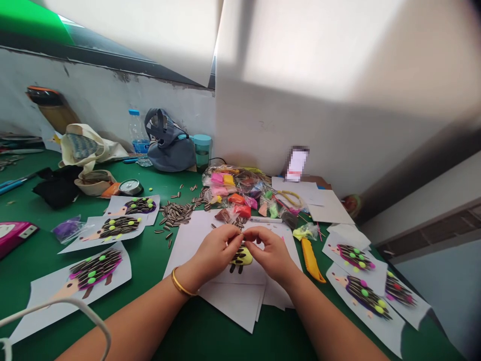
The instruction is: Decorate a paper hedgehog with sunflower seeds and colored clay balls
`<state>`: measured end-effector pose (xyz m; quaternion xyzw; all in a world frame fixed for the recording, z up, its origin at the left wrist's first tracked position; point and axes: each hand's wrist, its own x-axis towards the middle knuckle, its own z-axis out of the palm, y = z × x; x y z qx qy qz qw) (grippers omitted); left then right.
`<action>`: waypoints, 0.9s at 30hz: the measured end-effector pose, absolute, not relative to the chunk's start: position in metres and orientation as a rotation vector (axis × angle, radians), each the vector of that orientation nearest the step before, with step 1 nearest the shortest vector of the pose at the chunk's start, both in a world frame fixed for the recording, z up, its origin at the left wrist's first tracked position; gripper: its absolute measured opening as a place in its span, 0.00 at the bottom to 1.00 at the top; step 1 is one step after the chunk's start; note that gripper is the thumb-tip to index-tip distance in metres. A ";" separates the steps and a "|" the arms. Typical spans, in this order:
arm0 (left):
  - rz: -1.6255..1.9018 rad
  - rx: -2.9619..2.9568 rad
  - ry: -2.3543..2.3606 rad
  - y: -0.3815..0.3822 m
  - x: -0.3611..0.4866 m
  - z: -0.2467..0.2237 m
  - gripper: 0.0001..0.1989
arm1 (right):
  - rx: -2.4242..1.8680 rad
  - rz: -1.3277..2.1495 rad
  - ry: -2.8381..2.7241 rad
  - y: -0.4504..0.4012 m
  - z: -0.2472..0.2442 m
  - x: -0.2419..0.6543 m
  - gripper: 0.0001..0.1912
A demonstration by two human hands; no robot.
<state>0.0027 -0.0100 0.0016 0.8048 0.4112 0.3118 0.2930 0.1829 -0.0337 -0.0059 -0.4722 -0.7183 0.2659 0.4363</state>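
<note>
My left hand (219, 250) and my right hand (273, 253) meet fingertip to fingertip above the white paper (188, 245). Both are closed in a pinch, and whatever lies between the fingertips is too small to make out. Partly hidden beneath them, a yellow clay shape (246, 257) on the paper has dark striped sunflower seeds set in it, with short dark pieces along its lower edge. Loose sunflower seeds (176, 214) are heaped on the table to the left of the paper. A gold bangle circles my left wrist.
Bags of coloured clay (235, 198) lie behind the paper, near a white pen (266, 219). A yellow cutter (311, 260) rests at the right. Hedgehog pictures (95, 273) lie on both sides. At lower left, a white cable (88, 310) arches over the table.
</note>
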 end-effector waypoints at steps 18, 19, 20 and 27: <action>0.786 1.808 1.073 -0.008 0.007 -0.008 0.05 | -0.997 0.027 -2.078 -0.039 -0.005 0.173 0.09; 0.801 1.791 1.084 -0.008 0.007 -0.009 0.05 | -1.000 0.002 -2.082 -0.039 -0.004 0.172 0.09; 0.815 1.777 1.095 -0.009 0.008 -0.010 0.06 | -1.005 -0.017 -2.084 -0.039 -0.004 0.171 0.09; 0.832 1.892 1.153 -0.011 0.009 -0.008 0.07 | -1.046 0.064 -2.002 -0.039 -0.002 0.168 0.09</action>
